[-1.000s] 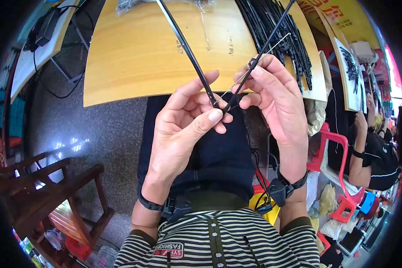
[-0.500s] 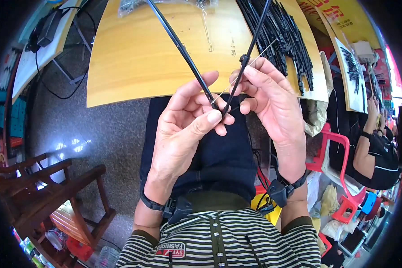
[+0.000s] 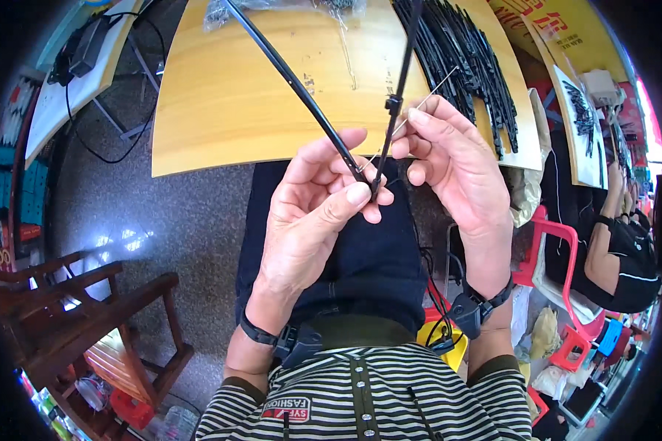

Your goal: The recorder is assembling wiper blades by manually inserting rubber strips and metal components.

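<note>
Two slim black rods (image 3: 296,87) form a narrow V, their lower ends close together in my left hand (image 3: 318,192). The thumb and fingers of that hand are closed around those ends. The right-hand rod of the pair (image 3: 401,67) carries a small black collar partway up. My right hand (image 3: 460,158) pinches a thin metal wire (image 3: 440,87) between thumb and forefinger. That wire slants down left, past the right-hand rod, toward the lower end of the other rod. Whether its tip enters the rod is too small to tell.
A pile of black rods (image 3: 463,66) lies on the wooden table (image 3: 235,110), beside a clear plastic bag (image 3: 228,13) at the far edge. A wooden chair (image 3: 88,316) stands to the left. At right are a pink plastic chair (image 3: 566,235) and another person's arm (image 3: 603,250).
The right-hand rod has swung slightly left, away from my right fingers, which sit a little further right on the wire. My left hand keeps its hold; the view has shifted slightly.
</note>
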### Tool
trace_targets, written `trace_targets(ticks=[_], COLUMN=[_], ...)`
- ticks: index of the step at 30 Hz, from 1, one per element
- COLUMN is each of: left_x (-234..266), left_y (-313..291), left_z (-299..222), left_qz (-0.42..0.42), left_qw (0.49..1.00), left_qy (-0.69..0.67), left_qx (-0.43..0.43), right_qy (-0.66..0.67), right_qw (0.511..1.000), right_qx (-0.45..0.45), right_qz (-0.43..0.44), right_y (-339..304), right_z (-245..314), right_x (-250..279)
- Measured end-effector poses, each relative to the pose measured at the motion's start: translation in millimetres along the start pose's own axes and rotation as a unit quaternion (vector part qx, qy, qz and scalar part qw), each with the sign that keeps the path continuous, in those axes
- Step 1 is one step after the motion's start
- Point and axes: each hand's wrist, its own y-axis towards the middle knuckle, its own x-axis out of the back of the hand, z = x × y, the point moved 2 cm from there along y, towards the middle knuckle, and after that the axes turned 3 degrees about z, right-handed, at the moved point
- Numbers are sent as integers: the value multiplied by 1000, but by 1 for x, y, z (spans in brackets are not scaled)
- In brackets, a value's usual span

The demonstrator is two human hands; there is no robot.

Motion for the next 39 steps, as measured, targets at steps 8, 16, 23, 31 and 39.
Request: trace_targets(ticks=[8, 16, 23, 31, 39], left_x=[-6, -4, -1, -2, -5], left_y=[1, -1, -4, -3, -4], left_z=[-3, 3, 0, 2, 5], left_qz=[-83, -110, -74, -71, -52], left_qw=[993, 978, 983, 978, 979], left_qy=[69, 165, 149, 172, 165], left_qx=[50, 57, 76, 90, 107], right_qy=[-133, -160, -250, -168, -163], right_qw=[989, 986, 967, 985, 986], right_qx=[60, 34, 51, 29, 27], right_qz=[-7, -17, -23, 11, 19], right_y=[2, -6, -7, -13, -15], right_z=[16, 22, 32, 29, 27], right_x=[-9, -19, -13, -11, -6])
